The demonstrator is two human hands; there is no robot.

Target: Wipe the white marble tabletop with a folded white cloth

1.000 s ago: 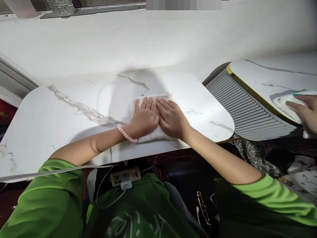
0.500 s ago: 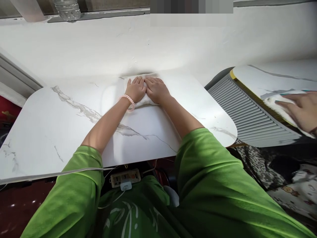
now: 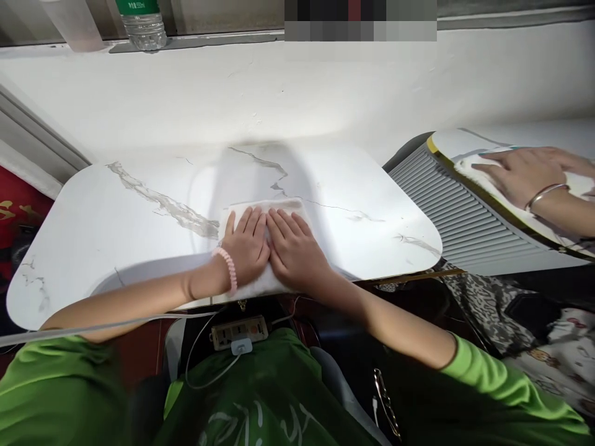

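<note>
A folded white cloth [image 3: 295, 204] lies flat on the white marble-patterned tabletop [image 3: 144, 238], close to its near edge. My left hand [image 3: 248, 244], with a pink coiled band at the wrist, rests palm down on the left part of the cloth. Beside it my right hand [image 3: 295, 248] presses flat on the right part, fingers stretched forward. The two hands touch or nearly touch along the thumbs. Neither hand has its fingers wrapped round the cloth, and their palms hide much of it.
At the right, another person's hand [image 3: 520, 173] lies on a white cloth [image 3: 469, 166] atop a ribbed-sided table [image 3: 432, 210]. A plastic bottle [image 3: 144, 28] and a translucent cup [image 3: 77, 25] stand on the ledge. A power strip [image 3: 237, 332] and white cable [image 3: 153, 321] are near my body.
Both my hands and the cloth have slid from the wall side toward me, to the near table edge; my elbows have spread. The other person's hand has moved left with its cloth.
</note>
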